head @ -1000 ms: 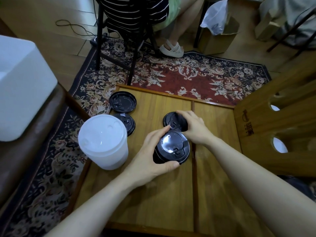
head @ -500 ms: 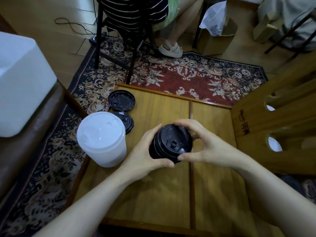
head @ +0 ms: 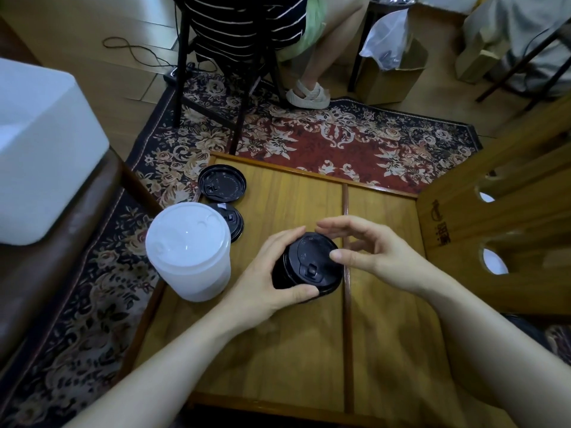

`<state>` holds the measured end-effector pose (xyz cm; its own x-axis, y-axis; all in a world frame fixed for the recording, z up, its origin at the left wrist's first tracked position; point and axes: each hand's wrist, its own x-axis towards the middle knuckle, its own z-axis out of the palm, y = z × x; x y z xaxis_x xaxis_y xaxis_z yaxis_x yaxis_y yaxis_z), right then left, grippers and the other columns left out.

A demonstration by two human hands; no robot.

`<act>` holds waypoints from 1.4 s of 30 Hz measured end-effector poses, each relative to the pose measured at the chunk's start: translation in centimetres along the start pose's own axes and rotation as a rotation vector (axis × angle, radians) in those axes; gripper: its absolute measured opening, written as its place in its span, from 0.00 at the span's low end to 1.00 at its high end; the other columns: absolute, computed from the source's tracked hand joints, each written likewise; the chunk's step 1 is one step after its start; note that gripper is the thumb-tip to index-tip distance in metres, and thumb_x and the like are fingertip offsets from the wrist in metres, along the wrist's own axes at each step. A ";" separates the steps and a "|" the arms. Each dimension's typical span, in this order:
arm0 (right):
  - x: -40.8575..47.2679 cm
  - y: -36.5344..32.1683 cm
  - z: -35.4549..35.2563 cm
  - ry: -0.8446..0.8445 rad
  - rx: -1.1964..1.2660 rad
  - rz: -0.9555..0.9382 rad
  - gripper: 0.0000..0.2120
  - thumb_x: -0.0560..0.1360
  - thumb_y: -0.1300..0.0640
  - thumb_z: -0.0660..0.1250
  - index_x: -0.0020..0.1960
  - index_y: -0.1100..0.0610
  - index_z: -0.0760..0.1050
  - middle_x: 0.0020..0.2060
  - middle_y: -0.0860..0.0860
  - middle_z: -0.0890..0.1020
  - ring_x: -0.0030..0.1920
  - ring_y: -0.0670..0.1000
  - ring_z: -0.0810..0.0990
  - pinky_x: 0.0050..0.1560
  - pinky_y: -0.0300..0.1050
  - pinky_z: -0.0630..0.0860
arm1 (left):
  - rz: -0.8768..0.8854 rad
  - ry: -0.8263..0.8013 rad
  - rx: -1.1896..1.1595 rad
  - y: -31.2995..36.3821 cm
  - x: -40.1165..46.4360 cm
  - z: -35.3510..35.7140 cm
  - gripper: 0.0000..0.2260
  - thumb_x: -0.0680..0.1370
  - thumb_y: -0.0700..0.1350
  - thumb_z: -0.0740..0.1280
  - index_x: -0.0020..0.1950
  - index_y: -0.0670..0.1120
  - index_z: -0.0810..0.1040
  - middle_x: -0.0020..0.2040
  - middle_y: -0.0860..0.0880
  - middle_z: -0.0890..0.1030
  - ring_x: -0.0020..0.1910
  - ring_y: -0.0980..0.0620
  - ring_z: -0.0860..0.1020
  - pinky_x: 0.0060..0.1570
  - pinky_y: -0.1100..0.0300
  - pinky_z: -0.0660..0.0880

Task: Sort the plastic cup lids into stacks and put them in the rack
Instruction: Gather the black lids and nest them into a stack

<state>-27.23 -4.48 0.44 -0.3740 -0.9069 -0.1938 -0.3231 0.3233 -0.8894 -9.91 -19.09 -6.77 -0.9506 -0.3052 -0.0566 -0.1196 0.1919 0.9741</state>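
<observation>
A: Any writing you can read?
B: Hardly. The rack (head: 463,230) at the right of the frame carries a dark printed mark on its face: a small logo above a few upright characters, too blurred to make out

A: And the lids?
B: The flat black lid (head: 222,183) at upper left of the table has raised moulding near its centre, not legible. The black stack (head: 309,267) at the middle shows only a tab, no letters. The white stack (head: 188,242) has no readable print either

black lid stack (head: 309,264) — upright, mid-table | white lid stack (head: 189,251) — left edge
</observation>
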 end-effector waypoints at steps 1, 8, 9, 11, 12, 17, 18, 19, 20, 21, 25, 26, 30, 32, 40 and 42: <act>0.2 0.1 0.0 -0.006 -0.021 -0.010 0.21 0.74 0.57 0.71 0.66 0.49 0.74 0.61 0.43 0.80 0.63 0.42 0.76 0.59 0.42 0.76 | -0.002 -0.008 -0.004 -0.1 0.0 0.0 0.38 0.70 0.55 0.77 0.76 0.59 0.63 0.73 0.61 0.65 0.73 0.62 0.66 0.73 0.60 0.65; 1.3 0.9 0.0 -0.065 -0.075 -0.025 0.18 0.74 0.59 0.71 0.63 0.50 0.77 0.59 0.48 0.80 0.58 0.43 0.78 0.56 0.42 0.77 | -0.013 -0.021 -0.046 -0.4 0.3 -0.3 0.39 0.67 0.58 0.77 0.75 0.58 0.65 0.72 0.57 0.67 0.72 0.59 0.68 0.73 0.53 0.67; 1.6 0.7 0.0 -0.056 -0.013 -0.002 0.16 0.75 0.59 0.70 0.62 0.51 0.78 0.58 0.48 0.81 0.56 0.43 0.80 0.57 0.43 0.78 | -0.013 -0.018 -0.045 -0.4 0.3 -0.3 0.39 0.66 0.58 0.77 0.75 0.58 0.65 0.72 0.57 0.67 0.72 0.58 0.68 0.73 0.52 0.67; 2.9 0.6 -0.1 -0.033 0.049 0.028 0.13 0.77 0.59 0.68 0.61 0.50 0.78 0.57 0.48 0.82 0.59 0.43 0.80 0.60 0.46 0.78 | -0.018 -0.011 -0.045 -0.4 0.4 -0.4 0.39 0.65 0.59 0.78 0.74 0.60 0.66 0.71 0.58 0.67 0.72 0.59 0.68 0.73 0.55 0.67; 3.9 0.8 0.0 -0.029 0.017 0.023 0.13 0.79 0.60 0.66 0.61 0.50 0.77 0.58 0.47 0.82 0.60 0.44 0.79 0.62 0.46 0.77 | -0.024 -0.008 -0.050 -0.3 0.4 -0.4 0.39 0.65 0.59 0.78 0.73 0.60 0.67 0.71 0.60 0.68 0.71 0.60 0.68 0.72 0.58 0.67; 9.7 0.4 0.4 -0.151 -0.145 0.023 0.15 0.82 0.62 0.61 0.65 0.50 0.75 0.61 0.44 0.81 0.62 0.44 0.77 0.59 0.42 0.76 | -0.055 0.011 -0.114 -0.3 0.4 -0.4 0.38 0.65 0.52 0.81 0.71 0.61 0.68 0.70 0.60 0.70 0.68 0.65 0.71 0.64 0.71 0.67; 10.7 0.1 0.7 -0.181 -0.214 0.002 0.16 0.82 0.64 0.60 0.67 0.51 0.75 0.62 0.45 0.80 0.62 0.44 0.76 0.61 0.40 0.74 | -0.061 0.008 -0.126 -0.3 0.4 -0.5 0.37 0.66 0.50 0.81 0.70 0.62 0.68 0.70 0.60 0.70 0.68 0.65 0.71 0.63 0.72 0.67; 11.6 -0.2 1.1 -0.225 -0.290 -0.029 0.18 0.81 0.65 0.60 0.68 0.51 0.74 0.65 0.45 0.78 0.64 0.43 0.74 0.64 0.40 0.71 | -0.066 0.002 -0.131 -0.3 0.5 -0.6 0.37 0.66 0.49 0.81 0.70 0.62 0.68 0.70 0.60 0.70 0.67 0.66 0.71 0.63 0.72 0.67; 12.5 -0.5 1.5 -0.275 -0.368 -0.060 0.20 0.81 0.65 0.59 0.69 0.51 0.73 0.67 0.45 0.76 0.65 0.42 0.71 0.67 0.41 0.67 | -0.070 -0.003 -0.128 -0.2 0.5 -0.6 0.36 0.66 0.49 0.81 0.70 0.63 0.68 0.70 0.60 0.70 0.67 0.66 0.71 0.62 0.73 0.67; 13.3 -0.9 2.1 -0.336 -0.445 -0.087 0.21 0.81 0.66 0.59 0.70 0.49 0.72 0.69 0.45 0.73 0.67 0.42 0.67 0.70 0.43 0.63 | -0.072 -0.009 -0.122 -0.2 0.6 -0.7 0.36 0.67 0.49 0.81 0.70 0.63 0.68 0.70 0.61 0.69 0.67 0.66 0.70 0.63 0.73 0.67; 16.0 -1.8 4.4 -0.568 -0.715 -0.121 0.29 0.80 0.66 0.54 0.74 0.41 0.66 0.75 0.41 0.64 0.70 0.44 0.58 0.73 0.49 0.53 | -0.081 -0.018 -0.115 -0.1 0.9 -0.6 0.35 0.67 0.49 0.80 0.68 0.64 0.67 0.69 0.61 0.69 0.68 0.66 0.70 0.66 0.70 0.67; 16.4 -1.7 5.0 -0.616 -0.770 -0.120 0.30 0.80 0.67 0.53 0.74 0.40 0.64 0.76 0.40 0.62 0.72 0.44 0.56 0.74 0.50 0.51 | -0.085 -0.021 -0.115 0.0 1.0 -0.6 0.35 0.67 0.49 0.80 0.68 0.64 0.67 0.69 0.61 0.69 0.68 0.66 0.69 0.67 0.70 0.67; 17.0 -0.9 5.3 -0.671 -0.835 -0.126 0.29 0.79 0.66 0.53 0.74 0.40 0.65 0.76 0.37 0.60 0.75 0.44 0.53 0.73 0.52 0.49 | -0.082 -0.026 -0.113 -0.1 1.1 -0.7 0.35 0.67 0.49 0.80 0.68 0.64 0.67 0.71 0.60 0.69 0.70 0.64 0.69 0.69 0.66 0.66; 16.6 -0.4 4.2 -0.627 -0.823 -0.137 0.24 0.81 0.62 0.56 0.72 0.42 0.67 0.75 0.37 0.64 0.74 0.45 0.56 0.72 0.50 0.52 | -0.074 -0.028 -0.105 -0.2 1.1 -0.7 0.36 0.66 0.50 0.80 0.70 0.62 0.67 0.71 0.60 0.69 0.70 0.63 0.69 0.70 0.65 0.67; 12.0 4.1 -1.8 -0.242 -0.790 -0.120 0.17 0.76 0.53 0.70 0.65 0.47 0.77 0.59 0.43 0.80 0.61 0.49 0.72 0.63 0.54 0.69 | -0.056 -0.037 -0.082 -0.1 1.2 -0.7 0.38 0.65 0.55 0.79 0.73 0.58 0.68 0.71 0.60 0.68 0.72 0.61 0.68 0.73 0.57 0.66; 11.0 5.0 -2.2 -0.111 -0.768 -0.123 0.19 0.74 0.49 0.73 0.64 0.47 0.76 0.54 0.42 0.81 0.57 0.47 0.73 0.60 0.53 0.70 | -0.060 -0.042 -0.083 -0.1 1.2 -0.8 0.38 0.66 0.52 0.80 0.73 0.58 0.68 0.71 0.60 0.68 0.71 0.62 0.68 0.72 0.58 0.66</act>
<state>-34.84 -12.30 -5.21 -0.2204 -0.9570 -0.1885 -0.8823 0.2780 -0.3797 -10.77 -20.22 -6.77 -0.9538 -0.2743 -0.1226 -0.1541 0.0964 0.9833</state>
